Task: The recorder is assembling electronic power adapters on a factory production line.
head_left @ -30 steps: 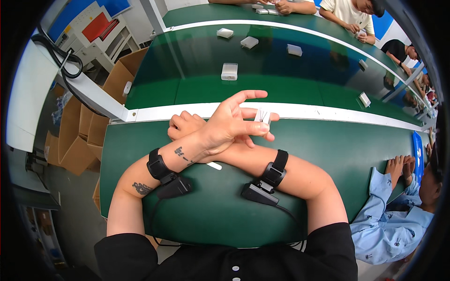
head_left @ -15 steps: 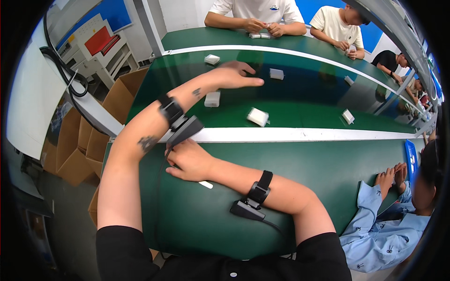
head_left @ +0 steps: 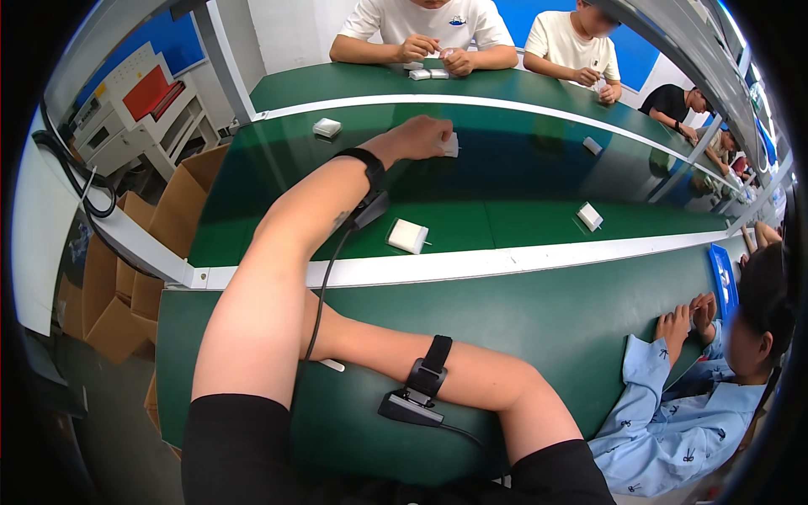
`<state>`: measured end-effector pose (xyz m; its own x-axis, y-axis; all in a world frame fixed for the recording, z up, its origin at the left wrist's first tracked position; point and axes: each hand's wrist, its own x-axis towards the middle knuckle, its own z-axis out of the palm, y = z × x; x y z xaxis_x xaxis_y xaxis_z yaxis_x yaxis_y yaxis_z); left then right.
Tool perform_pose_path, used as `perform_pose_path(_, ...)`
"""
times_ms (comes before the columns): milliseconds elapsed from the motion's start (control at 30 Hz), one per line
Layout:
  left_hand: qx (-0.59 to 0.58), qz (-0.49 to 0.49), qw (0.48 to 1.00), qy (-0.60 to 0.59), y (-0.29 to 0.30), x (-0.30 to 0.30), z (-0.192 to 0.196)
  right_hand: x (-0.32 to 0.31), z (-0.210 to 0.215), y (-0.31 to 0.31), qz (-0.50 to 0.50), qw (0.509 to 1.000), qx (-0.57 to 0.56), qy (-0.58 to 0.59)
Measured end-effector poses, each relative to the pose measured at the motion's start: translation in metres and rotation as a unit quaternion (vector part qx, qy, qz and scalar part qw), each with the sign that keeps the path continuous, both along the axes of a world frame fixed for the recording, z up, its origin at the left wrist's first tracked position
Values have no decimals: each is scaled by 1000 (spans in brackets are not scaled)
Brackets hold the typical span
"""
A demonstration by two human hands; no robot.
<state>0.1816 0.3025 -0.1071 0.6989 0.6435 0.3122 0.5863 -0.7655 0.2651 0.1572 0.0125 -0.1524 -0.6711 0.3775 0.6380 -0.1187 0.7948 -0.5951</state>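
Note:
My left arm stretches from the lower left across the white rail onto the dark green conveyor belt. My left hand is closed on a small white box lying on the belt. My right forearm rests across the green table, with a black wrist strap and a small device on it. My right hand is hidden behind my left arm. A small white piece lies on the table beside that arm.
More white boxes lie on the belt: a near one, one to the right, one far left. People work at the far table. A person in a blue shirt sits at my right. Cardboard boxes stand on the left.
My left hand has reached farther over the belt and closed on a white box. My right hand, visible on the table before, is now covered by my left arm.

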Motion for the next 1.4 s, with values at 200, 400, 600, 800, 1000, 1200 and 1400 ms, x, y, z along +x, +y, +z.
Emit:
perform_pose_path(200, -34, 36, 999, 13, -10, -11, 0, -2, 9, -10, 81, 991, -104, 33)
perform_pose_path(400, -531, 6, 765, -366, -175, -9, 43, 0, -4, -6, -4, 990, 52, -133)
perform_pose_path(600, -644, -148, 570, -489, -299, -27, 40, -8, -13, -4, -45, 981, 76, -172)
perform_pose_path(800, -653, -144, 512, -539, -303, -39, 17, -19, -13, 1, -62, 976, 183, -102)
perform_pose_path(1000, -653, -149, 514, -536, -304, -38, 14, -12, -12, -1, -60, 973, 177, -134)
perform_pose_path(1200, -639, -145, 533, -535, -306, -41, 10, -16, -11, -4, -61, 977, 176, -101)
perform_pose_path(1400, -618, -42, 511, -595, -304, -40, 14, -8, -5, -1, -39, 978, 159, -130)
